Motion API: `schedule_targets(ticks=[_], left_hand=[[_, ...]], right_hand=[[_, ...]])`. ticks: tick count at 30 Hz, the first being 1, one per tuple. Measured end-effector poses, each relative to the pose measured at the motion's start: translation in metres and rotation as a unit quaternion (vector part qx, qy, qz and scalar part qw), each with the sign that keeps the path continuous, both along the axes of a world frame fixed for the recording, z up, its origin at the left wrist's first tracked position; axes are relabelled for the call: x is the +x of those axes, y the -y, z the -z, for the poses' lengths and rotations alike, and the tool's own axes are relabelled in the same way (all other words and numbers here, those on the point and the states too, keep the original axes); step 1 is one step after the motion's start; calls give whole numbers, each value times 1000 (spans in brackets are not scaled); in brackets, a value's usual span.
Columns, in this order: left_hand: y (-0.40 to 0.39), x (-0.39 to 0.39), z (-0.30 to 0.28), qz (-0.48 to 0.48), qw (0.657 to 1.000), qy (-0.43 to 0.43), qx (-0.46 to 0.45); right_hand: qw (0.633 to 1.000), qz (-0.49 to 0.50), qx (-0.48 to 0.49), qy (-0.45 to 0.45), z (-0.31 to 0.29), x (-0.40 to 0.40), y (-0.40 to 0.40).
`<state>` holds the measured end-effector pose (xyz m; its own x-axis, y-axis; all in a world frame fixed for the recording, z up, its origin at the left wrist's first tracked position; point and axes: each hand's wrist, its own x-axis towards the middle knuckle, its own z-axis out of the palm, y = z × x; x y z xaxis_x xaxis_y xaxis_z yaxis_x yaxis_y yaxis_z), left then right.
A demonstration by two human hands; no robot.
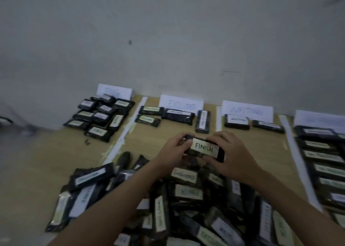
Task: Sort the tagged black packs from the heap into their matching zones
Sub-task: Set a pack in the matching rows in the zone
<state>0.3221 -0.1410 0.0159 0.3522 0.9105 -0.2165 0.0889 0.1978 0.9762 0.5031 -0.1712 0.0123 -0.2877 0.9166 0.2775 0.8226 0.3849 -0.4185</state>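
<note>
We hold one black pack [205, 149] in a two-hand grip above the desk [46, 163]: left hand [174, 149] fingers curled round its left end, right hand [230, 153] fingers curled round its right end. Its tag faces up and reads FINISH.

Directly below and toward us from the grip sits the heap [186, 204] of tagged black packs, overlapping at mixed angles; tags there are mostly too blurred to read, one reads EXCLUDED.

Far left of the grip: a pile of packs [100, 115] under a white sign [114, 91], text unreadable. Just beyond the grip: the EXCLUDED sign [181, 103] with four packs [178, 116] in front of it. Beyond-right: the WAITING sign [247, 109] with two packs [237, 122] below it. Far right: a column of packs [321, 158] under a fourth sign [319, 118], unreadable.

White tape strips [124, 131] run between the zones on the desk.
</note>
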Motion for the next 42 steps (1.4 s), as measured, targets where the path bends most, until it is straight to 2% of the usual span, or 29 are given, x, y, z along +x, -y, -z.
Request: schedule_targets(ticks=[5, 11, 17, 20, 23, 31, 37, 42], left_hand=[[-21, -96, 3, -64, 995, -75, 10], [-37, -209, 15, -159, 984, -74, -16], [-42, -315, 36, -289, 935, -203, 18], [-39, -363, 48, -281, 913, -296, 20], [-38, -393, 57, -251, 905, -341, 43], [-44, -430, 75, -250, 904, -340, 67], [-49, -438, 81, -236, 905, -346, 75], [-54, -434, 75, -212, 909, -349, 80]], right_hand=[[997, -72, -26, 18, 8, -93, -42], [989, -138, -43, 20, 18, -214, -86], [983, -156, -90, 36, 37, -326, -131], [981, -162, -85, 66, 53, -383, -156], [977, -163, -59, 121, 68, -434, -180], [973, -156, -73, 156, 96, -506, -216], [975, -124, -71, 172, 106, -520, -223], [973, -139, -57, 173, 104, -513, -223]])
